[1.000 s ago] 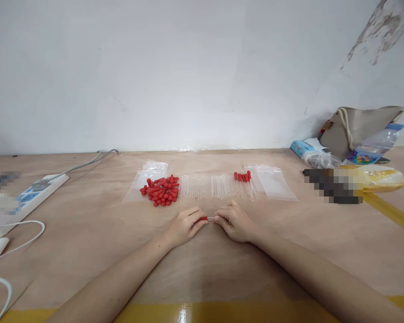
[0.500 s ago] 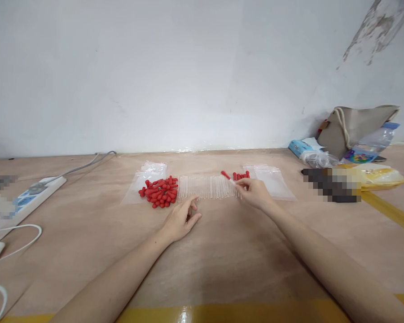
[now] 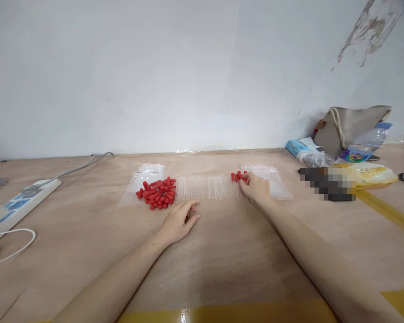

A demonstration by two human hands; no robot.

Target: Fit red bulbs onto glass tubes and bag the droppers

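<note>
My left hand [image 3: 178, 223] rests on the table with thumb and fingers apart, holding nothing. Ahead of it lies a row of clear glass tubes [image 3: 202, 187], side by side. Left of that row is a heap of red rubber bulbs [image 3: 159, 194]. My right hand [image 3: 256, 187] is at the right end of the row, its fingers pinched at a dropper with a red bulb [image 3: 245, 176]; the tube is mostly hidden by the hand. Just left of those fingertips lie several other red-bulbed droppers [image 3: 236, 176], bulbs toward the wall.
Clear zip bags lie behind the heap [image 3: 129, 190] and behind my right hand [image 3: 279, 184]. At left is a power strip [image 3: 37, 197] with cables. A tissue pack [image 3: 298, 148], a grey bag [image 3: 355, 125] and a yellow packet [image 3: 377, 176] sit at right.
My right hand has brought the red-bulbed dropper down to the right end of the row; its bulb no longer sticks out to the left. The left hand has stayed nearly still. The view has shifted slightly.
</note>
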